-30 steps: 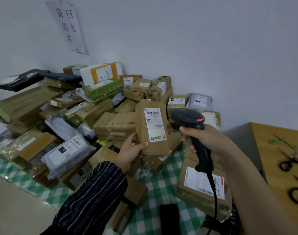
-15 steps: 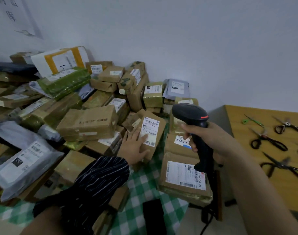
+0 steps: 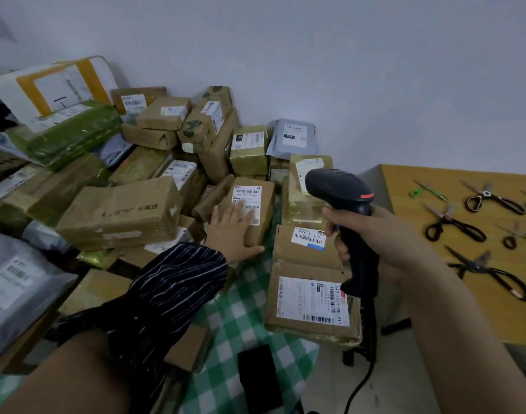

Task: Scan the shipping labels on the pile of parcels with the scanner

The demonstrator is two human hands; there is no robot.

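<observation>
A pile of parcels [image 3: 121, 210], brown boxes and grey bags with white shipping labels, covers the table against the wall. My left hand [image 3: 232, 231] lies flat, fingers spread, on a small brown parcel [image 3: 266, 210] resting on the pile; the fingertips cover part of its label [image 3: 247, 192] and the thumb runs along its near edge. My right hand [image 3: 375, 237] grips the black handheld scanner [image 3: 339, 189], held upright just right of that parcel with its head facing the pile. Below the scanner lie two brown parcels, the nearer one [image 3: 309, 264] with a large barcode label.
A green-and-white checked cloth [image 3: 241, 318] covers the parcel table; a flat black object [image 3: 258, 375] lies at its near edge. The scanner's cable [image 3: 360, 383] hangs down. At the right stands a wooden table [image 3: 405, 180] with several scissors [image 3: 456, 222].
My left hand held the small brown parcel upright before the scanner, then lowered it onto the pile and now lies flat on it. The view swung right; the scanner stayed upright.
</observation>
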